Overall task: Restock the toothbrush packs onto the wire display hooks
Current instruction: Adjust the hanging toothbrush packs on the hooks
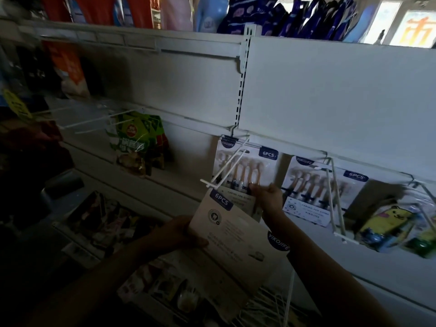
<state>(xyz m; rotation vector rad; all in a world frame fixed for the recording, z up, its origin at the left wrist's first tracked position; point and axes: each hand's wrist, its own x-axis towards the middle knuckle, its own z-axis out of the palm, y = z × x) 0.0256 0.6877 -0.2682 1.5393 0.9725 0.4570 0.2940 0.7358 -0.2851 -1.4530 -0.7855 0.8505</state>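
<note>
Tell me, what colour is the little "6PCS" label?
Dark navy blue with white letters, clearest in the head view.

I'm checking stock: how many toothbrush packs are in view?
3: one in the left hand, back facing up; one on the middle hook, touched by the right hand; one on the next hook right. More may hang behind.

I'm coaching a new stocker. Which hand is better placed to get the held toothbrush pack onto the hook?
Probably the left hand: it grips the loose pack just below the hook tip. The right hand is touching the hung pack.
</note>
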